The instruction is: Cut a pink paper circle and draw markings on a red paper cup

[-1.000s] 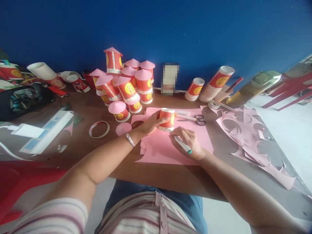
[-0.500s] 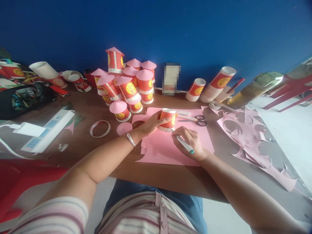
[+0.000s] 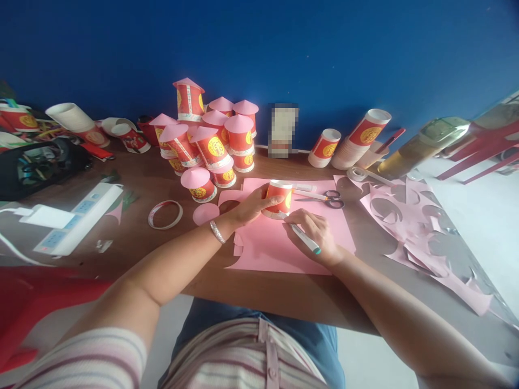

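My left hand (image 3: 256, 207) is wrapped around a red paper cup (image 3: 279, 190) with a yellow emblem and a white band at its base. The cup stands on a pink paper sheet (image 3: 279, 248). Close to the cup's lower right edge, my right hand (image 3: 314, 229) is closed on a white marker (image 3: 303, 237) with a green end pointing back toward me. Its tip is hidden by my fingers. Behind the hands, black-handled scissors (image 3: 334, 199) and another white pen (image 3: 310, 194) lie on the sheet.
Several red cups with pink cone tops (image 3: 214, 148) are stacked at back left. A tape ring (image 3: 165, 215) and power strip (image 3: 77, 219) lie to the left. Pink paper scraps (image 3: 409, 216), a leaning cup stack (image 3: 363, 138) and a tape roll (image 3: 357, 173) are at right.
The view has shifted very slightly. My right hand has barely moved along the cup's base; the left hand keeps its hold on the cup.
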A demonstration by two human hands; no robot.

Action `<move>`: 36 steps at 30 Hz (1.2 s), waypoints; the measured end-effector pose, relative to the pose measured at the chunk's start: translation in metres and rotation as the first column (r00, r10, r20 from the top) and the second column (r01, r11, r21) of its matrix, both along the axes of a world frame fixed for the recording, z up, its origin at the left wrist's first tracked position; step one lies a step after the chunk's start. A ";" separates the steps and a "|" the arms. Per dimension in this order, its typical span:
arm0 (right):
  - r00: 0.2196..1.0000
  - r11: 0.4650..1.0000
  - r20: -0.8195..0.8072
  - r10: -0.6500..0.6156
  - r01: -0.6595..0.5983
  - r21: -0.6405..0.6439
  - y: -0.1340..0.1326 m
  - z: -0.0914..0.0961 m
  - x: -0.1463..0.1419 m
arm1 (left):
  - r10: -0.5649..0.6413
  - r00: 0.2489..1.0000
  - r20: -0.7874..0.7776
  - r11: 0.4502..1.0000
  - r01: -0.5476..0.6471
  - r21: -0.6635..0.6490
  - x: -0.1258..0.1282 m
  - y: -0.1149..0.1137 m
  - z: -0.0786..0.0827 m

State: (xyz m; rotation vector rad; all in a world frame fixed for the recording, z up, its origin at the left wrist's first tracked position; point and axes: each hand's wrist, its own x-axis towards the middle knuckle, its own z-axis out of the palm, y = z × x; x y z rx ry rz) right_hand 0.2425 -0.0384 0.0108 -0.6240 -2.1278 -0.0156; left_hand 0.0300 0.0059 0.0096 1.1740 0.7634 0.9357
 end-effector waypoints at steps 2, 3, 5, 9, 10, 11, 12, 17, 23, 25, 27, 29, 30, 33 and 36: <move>1.000 1.000 -0.002 0.005 -0.005 -0.004 0.000 0.001 0.000 | -0.003 1.000 0.006 1.000 0.003 0.000 0.000 0.000 -0.001; 1.000 1.000 -0.002 0.006 -0.006 -0.009 0.001 0.001 0.001 | -0.003 1.000 0.007 1.000 0.003 0.000 0.000 0.001 -0.001; 1.000 1.000 -0.003 0.008 -0.008 -0.014 0.001 0.001 0.001 | -0.005 1.000 0.010 1.000 0.005 -0.001 0.000 0.001 0.000; 1.000 1.000 -0.021 -0.012 0.011 -0.006 0.001 0.000 0.001 | -0.010 0.999 0.035 1.000 0.011 -0.024 0.001 0.000 0.001; 0.999 1.000 -0.028 -0.018 0.018 -0.001 0.001 0.000 0.001 | -0.014 0.999 0.046 0.999 0.015 -0.030 0.001 0.000 0.001; 0.999 1.000 -0.031 -0.025 0.025 0.005 0.001 0.000 0.000 | -0.018 0.998 0.056 0.999 0.020 -0.035 0.001 0.000 0.002; 0.999 0.999 -0.031 -0.031 0.031 0.011 0.001 0.000 0.000 | -0.023 0.998 0.066 0.999 0.025 -0.038 0.001 0.000 0.002; 0.999 0.999 -0.026 -0.026 0.027 0.018 0.000 0.000 -0.001 | -0.020 0.996 0.083 0.999 0.024 -0.040 0.000 -0.001 0.001; 1.000 1.000 -0.010 -0.002 0.002 -0.008 0.000 0.001 0.001 | -0.012 0.997 0.070 0.998 0.016 -0.054 0.000 -0.003 0.003; 1.000 1.000 -0.012 0.007 -0.007 -0.008 0.000 0.002 0.001 | -0.014 0.998 0.067 0.998 0.019 -0.062 0.000 -0.004 0.005; 1.000 1.000 -0.020 0.011 -0.011 0.000 0.000 0.002 0.001 | -0.019 0.998 0.068 0.998 0.023 -0.063 -0.001 -0.004 0.006; 1.000 1.000 -0.027 0.009 -0.009 0.013 0.001 0.002 0.000 | -0.027 0.997 0.071 0.998 0.031 -0.056 -0.001 -0.004 0.006; 1.000 1.000 -0.031 0.006 -0.006 0.019 0.001 0.002 0.000 | -0.033 0.997 0.072 0.998 0.037 -0.051 -0.001 -0.004 0.006; 0.999 1.000 -0.039 -0.002 0.003 0.029 0.002 0.001 0.000 | -0.050 0.995 0.082 0.998 0.054 -0.039 -0.002 -0.003 0.004; 0.999 0.999 -0.047 -0.009 0.011 0.035 0.002 0.000 0.000 | -0.042 0.995 0.089 0.999 0.045 -0.031 -0.002 -0.003 0.002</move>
